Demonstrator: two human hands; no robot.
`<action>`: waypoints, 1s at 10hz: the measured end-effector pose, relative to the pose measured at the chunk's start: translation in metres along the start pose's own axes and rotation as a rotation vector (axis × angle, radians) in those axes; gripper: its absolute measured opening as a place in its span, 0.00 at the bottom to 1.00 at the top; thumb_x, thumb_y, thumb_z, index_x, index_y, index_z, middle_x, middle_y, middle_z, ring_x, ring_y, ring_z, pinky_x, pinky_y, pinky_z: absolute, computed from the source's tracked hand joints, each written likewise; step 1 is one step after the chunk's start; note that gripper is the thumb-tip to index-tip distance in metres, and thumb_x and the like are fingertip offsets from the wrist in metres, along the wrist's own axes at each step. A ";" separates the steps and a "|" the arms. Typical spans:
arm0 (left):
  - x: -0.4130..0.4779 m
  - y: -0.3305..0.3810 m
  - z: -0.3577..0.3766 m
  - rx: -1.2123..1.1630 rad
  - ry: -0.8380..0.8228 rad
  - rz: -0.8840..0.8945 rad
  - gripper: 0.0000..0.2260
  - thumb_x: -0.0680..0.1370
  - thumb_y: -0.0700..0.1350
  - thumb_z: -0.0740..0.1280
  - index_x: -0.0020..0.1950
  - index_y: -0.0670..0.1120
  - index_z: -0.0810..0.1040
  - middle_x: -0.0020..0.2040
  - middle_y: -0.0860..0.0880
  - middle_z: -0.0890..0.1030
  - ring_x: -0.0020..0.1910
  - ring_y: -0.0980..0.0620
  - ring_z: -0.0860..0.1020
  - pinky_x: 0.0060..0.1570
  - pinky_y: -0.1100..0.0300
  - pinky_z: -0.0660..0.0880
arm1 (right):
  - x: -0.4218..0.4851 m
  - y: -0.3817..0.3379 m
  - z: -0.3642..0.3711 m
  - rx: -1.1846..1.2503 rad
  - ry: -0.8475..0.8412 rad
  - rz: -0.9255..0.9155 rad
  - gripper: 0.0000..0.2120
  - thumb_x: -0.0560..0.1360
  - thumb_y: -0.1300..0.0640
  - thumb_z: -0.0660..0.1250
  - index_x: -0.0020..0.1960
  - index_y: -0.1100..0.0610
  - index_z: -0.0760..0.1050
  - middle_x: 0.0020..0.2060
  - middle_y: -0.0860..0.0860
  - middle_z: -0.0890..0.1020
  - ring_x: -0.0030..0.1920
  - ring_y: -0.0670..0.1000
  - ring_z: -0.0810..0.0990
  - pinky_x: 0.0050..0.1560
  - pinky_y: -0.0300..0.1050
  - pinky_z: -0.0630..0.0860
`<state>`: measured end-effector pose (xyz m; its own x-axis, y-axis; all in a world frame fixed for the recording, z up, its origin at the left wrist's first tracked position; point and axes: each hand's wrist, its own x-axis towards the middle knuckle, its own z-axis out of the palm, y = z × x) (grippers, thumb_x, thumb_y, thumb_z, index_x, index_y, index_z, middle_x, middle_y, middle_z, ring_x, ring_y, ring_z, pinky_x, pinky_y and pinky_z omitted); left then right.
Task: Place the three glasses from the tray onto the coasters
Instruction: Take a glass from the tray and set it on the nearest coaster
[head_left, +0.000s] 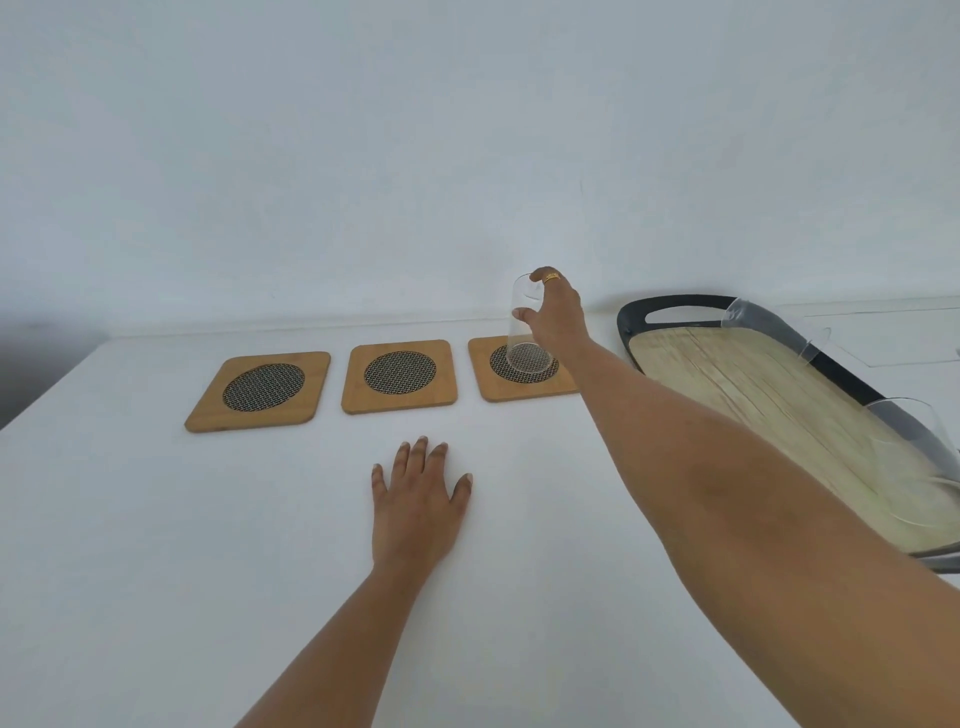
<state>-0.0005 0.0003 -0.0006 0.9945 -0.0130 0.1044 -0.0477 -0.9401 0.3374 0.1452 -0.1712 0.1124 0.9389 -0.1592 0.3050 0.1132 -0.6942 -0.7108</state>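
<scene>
Broadly, the white surface (156, 545) carries everything, with the dark-rimmed tray (670, 304) lying off at about three o'clock from its middle. Two clear glasses remain on that tray: the near glass (914, 457) at its four o'clock end and the far glass (779, 332) at its one o'clock side. Three wooden coasters sit in a row at twelve o'clock: the left coaster (258, 391) and middle coaster (399, 376) are bare, while the right coaster (524, 369) has the first glass (527, 332) standing on its mesh centre. The right hand (556, 312) is clamped around this glass near its top; the left hand (415, 499) lies flat, fingers spread, holding nothing. Placement of the first glass looks nearly finished. Next comes letting go cleanly, then reaching toward three o'clock for another glass.
</scene>
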 end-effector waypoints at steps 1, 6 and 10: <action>0.000 0.000 0.000 0.004 0.010 0.003 0.24 0.80 0.57 0.51 0.74 0.50 0.57 0.77 0.50 0.56 0.77 0.52 0.51 0.75 0.46 0.47 | 0.003 0.000 0.008 -0.017 -0.021 0.001 0.20 0.74 0.64 0.66 0.64 0.64 0.65 0.64 0.59 0.73 0.66 0.59 0.68 0.60 0.47 0.67; 0.000 -0.001 0.001 0.000 0.005 -0.002 0.25 0.79 0.58 0.51 0.74 0.50 0.57 0.77 0.51 0.56 0.77 0.52 0.51 0.75 0.46 0.47 | -0.002 0.023 0.016 -0.285 -0.093 -0.126 0.27 0.78 0.64 0.58 0.75 0.59 0.56 0.76 0.57 0.53 0.77 0.58 0.48 0.75 0.51 0.55; 0.001 -0.002 0.003 0.013 0.019 0.000 0.25 0.79 0.58 0.51 0.74 0.50 0.57 0.77 0.51 0.57 0.77 0.51 0.51 0.74 0.46 0.47 | 0.000 0.023 0.019 -0.278 -0.088 -0.116 0.26 0.79 0.65 0.56 0.75 0.59 0.55 0.76 0.57 0.52 0.77 0.58 0.49 0.75 0.53 0.57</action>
<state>0.0009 0.0007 -0.0043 0.9925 -0.0064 0.1224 -0.0462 -0.9446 0.3249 0.1546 -0.1736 0.0837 0.9508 -0.0150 0.3095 0.1393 -0.8715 -0.4702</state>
